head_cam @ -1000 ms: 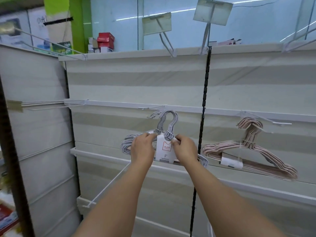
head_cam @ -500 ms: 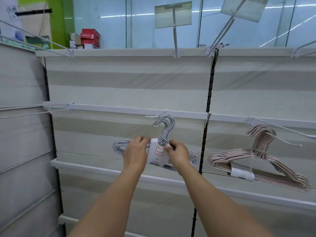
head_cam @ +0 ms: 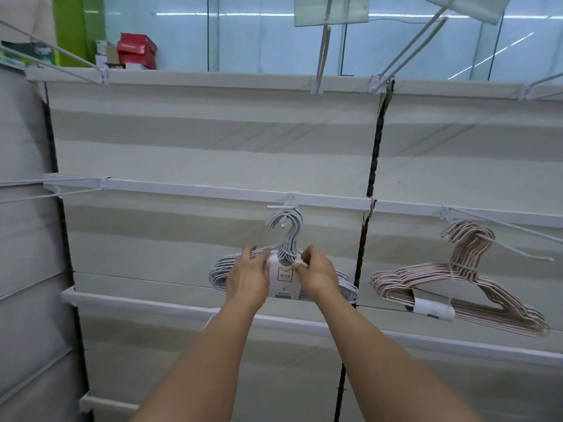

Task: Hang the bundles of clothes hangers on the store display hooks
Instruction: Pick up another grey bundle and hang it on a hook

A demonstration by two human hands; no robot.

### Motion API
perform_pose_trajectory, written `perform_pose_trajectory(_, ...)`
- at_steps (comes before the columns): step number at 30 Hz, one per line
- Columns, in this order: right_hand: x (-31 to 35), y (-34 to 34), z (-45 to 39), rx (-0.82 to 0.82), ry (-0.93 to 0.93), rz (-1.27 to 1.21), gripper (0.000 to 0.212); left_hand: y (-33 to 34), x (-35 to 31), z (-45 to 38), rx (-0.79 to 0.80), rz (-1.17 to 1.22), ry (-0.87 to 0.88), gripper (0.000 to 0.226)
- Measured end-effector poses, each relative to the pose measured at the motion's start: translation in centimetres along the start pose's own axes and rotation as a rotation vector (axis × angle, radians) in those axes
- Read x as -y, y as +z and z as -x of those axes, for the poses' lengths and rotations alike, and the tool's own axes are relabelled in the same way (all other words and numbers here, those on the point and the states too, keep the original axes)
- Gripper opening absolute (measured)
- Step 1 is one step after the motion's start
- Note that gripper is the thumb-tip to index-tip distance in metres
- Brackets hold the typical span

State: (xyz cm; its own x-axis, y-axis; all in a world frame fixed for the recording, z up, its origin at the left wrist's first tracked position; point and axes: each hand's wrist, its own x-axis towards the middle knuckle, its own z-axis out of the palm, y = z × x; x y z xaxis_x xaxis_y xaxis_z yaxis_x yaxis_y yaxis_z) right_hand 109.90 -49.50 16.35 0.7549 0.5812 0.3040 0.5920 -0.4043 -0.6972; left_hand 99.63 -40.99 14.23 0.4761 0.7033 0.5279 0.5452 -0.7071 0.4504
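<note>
Head view, and both hands are up on the grey hanger bundle (head_cam: 283, 269) at centre frame! The left hand (head_cam: 250, 277) grips the bundle's left shoulder, fingers curled over the wires just beside the white paper label (head_cam: 284, 280). The right hand (head_cam: 316, 275) pinches the label's upper right corner at the neck of the bundle, fingers curled. The bundle's hook tops sit around the short white display hook (head_cam: 278, 206) that juts from the white rail (head_cam: 198, 190), directly at 12 o'clock from the hands. Whether the wires bear fully on the hook I cannot tell.

Over at 3 o'clock, past the black slotted upright (head_cam: 370, 184), a pink hanger bundle (head_cam: 457, 278) hangs from a long white peg (head_cam: 499, 233), tilted down to the right, with its own white label band (head_cam: 434, 309). At 10 o'clock, above the cream striped back panel (head_cam: 213, 132), red boxes (head_cam: 137, 53) sit on the top edge. Clear sign holders (head_cam: 330, 9) rise at 12 o'clock.
</note>
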Motion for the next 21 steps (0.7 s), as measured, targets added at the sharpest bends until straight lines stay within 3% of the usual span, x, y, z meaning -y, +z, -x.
perform_pose_trajectory(12,-0.9,1.9,-0.4,-0.155,0.005,0.096,0.025,3.1,0.8,-1.5,0.023,0.073,0.042,0.047)
perform_pose_trajectory(21,-3.8,1.4,3.1,-0.359,-0.031,0.355,0.040,4.2,1.6,1.7,0.051,0.137,0.111,0.064)
